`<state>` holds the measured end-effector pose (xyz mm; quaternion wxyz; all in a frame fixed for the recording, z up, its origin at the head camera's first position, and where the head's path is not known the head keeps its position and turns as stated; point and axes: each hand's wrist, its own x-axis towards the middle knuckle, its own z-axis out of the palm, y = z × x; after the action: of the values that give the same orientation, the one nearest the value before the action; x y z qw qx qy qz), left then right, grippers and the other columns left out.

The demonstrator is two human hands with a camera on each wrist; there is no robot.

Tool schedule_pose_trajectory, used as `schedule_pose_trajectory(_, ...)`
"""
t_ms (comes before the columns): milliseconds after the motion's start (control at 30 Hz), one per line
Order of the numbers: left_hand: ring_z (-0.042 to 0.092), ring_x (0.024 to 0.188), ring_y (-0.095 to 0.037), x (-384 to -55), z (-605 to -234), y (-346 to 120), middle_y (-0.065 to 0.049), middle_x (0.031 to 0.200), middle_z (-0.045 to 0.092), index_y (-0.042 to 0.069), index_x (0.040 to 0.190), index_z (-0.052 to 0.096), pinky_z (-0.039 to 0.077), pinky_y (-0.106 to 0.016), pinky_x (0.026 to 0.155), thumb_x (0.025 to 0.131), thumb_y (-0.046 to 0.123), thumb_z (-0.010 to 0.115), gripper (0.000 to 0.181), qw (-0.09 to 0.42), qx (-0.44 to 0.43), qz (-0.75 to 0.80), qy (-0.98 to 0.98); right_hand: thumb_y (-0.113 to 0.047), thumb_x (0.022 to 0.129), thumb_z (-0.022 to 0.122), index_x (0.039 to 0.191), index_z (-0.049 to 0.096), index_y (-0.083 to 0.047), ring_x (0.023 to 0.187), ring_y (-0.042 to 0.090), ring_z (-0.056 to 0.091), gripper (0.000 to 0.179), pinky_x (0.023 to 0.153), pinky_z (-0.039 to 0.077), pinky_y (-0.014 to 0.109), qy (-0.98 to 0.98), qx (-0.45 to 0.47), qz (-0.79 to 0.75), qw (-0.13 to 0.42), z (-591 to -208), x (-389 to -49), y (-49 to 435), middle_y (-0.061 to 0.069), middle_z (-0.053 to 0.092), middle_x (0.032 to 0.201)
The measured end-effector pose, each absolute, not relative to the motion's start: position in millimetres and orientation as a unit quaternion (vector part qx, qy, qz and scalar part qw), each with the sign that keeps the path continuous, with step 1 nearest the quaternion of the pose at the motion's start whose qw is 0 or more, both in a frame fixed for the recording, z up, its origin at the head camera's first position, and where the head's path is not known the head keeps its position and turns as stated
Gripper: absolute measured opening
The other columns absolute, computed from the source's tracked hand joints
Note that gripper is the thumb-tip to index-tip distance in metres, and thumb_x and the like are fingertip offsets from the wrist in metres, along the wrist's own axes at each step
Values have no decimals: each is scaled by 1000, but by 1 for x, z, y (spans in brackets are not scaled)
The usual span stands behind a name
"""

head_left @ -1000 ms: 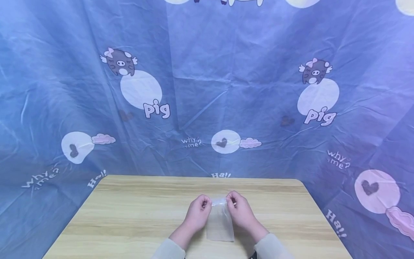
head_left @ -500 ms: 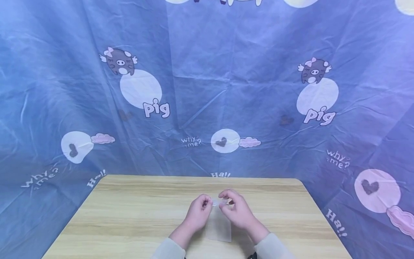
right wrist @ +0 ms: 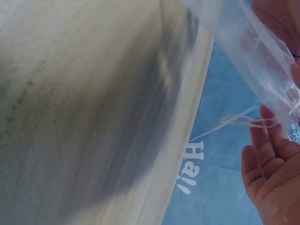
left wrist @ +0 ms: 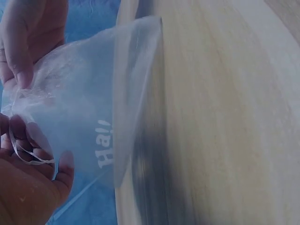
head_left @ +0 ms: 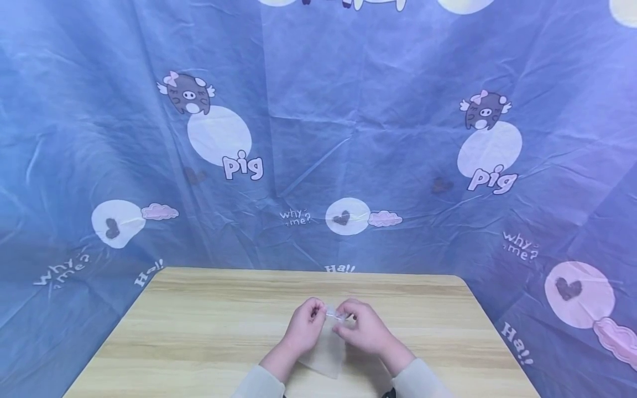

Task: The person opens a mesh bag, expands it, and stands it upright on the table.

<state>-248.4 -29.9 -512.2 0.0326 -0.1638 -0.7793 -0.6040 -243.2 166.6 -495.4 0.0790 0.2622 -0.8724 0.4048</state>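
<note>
Between both hands hangs a translucent drawstring bag (head_left: 325, 354), its body slack and tilted in the head view. White cord (left wrist: 35, 161) loops from its bunched top edge near the left fingers. My left hand (head_left: 304, 326) pinches the left side of that top edge; in the left wrist view this hand (left wrist: 28, 187) lies lower left. With curled fingers, my right hand (head_left: 365, 327) grips the other side of the gathered edge, thumb toward me. Loose cord (right wrist: 246, 122) crosses its fingers in the right wrist view. Part of the bag's mouth is hidden behind fingers.
A light wooden table (head_left: 209, 326) lies beneath the hands. Blue printed cloth (head_left: 308, 138) hangs behind it and along both sides. Pale sleeves (head_left: 415, 378) cover the forearms.
The right hand loosened, shifted left toward the left hand and took a fresh grip. The bag's top edge is now bunched, and its lower end has swung left.
</note>
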Motion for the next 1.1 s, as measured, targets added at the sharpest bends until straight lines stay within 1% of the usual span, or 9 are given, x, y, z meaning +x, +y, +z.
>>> schedule_pose_trajectory(200, 49, 71, -5, -249, -513, -32, 4, 81, 54, 6, 94, 58, 45, -21, 64, 106, 6, 57, 12, 37, -164, -605, -779, -16, 86, 85, 86, 68, -19, 90, 9, 62, 18, 84, 56, 41, -874, 266, 401, 66, -495, -241, 168, -11, 66, 93)
schedule_pose_trajectory(400, 50, 70, -6, -248, -511, -34, 3, 80, 55, 5, 95, 58, 45, -21, 63, 106, 5, 57, 12, 29, -154, -611, -776, -18, 87, 85, 85, 67, -22, 86, 6, 61, 19, 83, 57, 43, -879, 264, 393, 56, -494, -241, 171, -13, 64, 90)
schedule_pose_trajectory(567, 51, 70, -9, -245, -510, -37, -1, 82, 57, 5, 96, 58, 46, -22, 62, 106, 6, 58, 10, 16, -137, -621, -771, -18, 89, 84, 84, 66, -21, 86, 7, 62, 19, 83, 57, 40, -884, 259, 386, 49, -492, -241, 174, -11, 66, 92)
schedule_pose_trajectory(700, 51, 70, -10, -243, -512, -39, -1, 84, 58, 5, 97, 58, 46, -23, 61, 106, 7, 58, 9, 15, -137, -628, -766, -16, 91, 81, 84, 65, -21, 88, 8, 63, 19, 82, 57, 36, -889, 259, 375, 47, -491, -241, 177, -4, 70, 93)
schedule_pose_trajectory(800, 51, 73, -10, -244, -514, -40, -2, 86, 58, 5, 99, 58, 47, -24, 64, 105, 8, 58, 7, 20, -144, -615, -775, -13, 92, 79, 84, 64, -20, 88, 7, 63, 19, 81, 56, 34, -889, 265, 371, 46, -489, -240, 178, 0, 71, 93)
schedule_pose_trajectory(867, 55, 79, -11, -245, -516, -41, -3, 94, 61, 5, 107, 59, 51, -26, 70, 106, 8, 57, 4, 34, -155, -595, -788, -12, 92, 79, 83, 63, -20, 87, 7, 62, 20, 79, 56, 33, -887, 272, 371, 46, -488, -239, 178, 0, 70, 92)
schedule_pose_trajectory(1000, 63, 103, -24, -246, -518, -41, -10, 123, 62, 7, 135, 58, 57, -39, 88, 104, 6, 57, 30, 85, -200, -528, -821, -9, 92, 78, 82, 62, -20, 85, 6, 60, 22, 78, 55, 33, -885, 286, 364, 47, -486, -239, 180, -2, 69, 90)
schedule_pose_trajectory(1033, 63, 110, -28, -246, -517, -41, -12, 132, 60, 9, 139, 57, 57, -45, 93, 103, 5, 58, 36, 99, -214, -510, -827, -9, 92, 78, 82, 62, -20, 85, 6, 60, 22, 78, 55, 33, -886, 287, 361, 45, -486, -239, 180, -2, 69, 90)
schedule_pose_trajectory(1100, 59, 123, -34, -245, -513, -40, -12, 142, 57, 13, 143, 59, 52, -56, 101, 100, 5, 60, 44, 124, -244, -473, -838, -9, 92, 78, 83, 63, -21, 86, 6, 60, 22, 79, 55, 34, -889, 289, 354, 43, -486, -241, 181, -3, 69, 91)
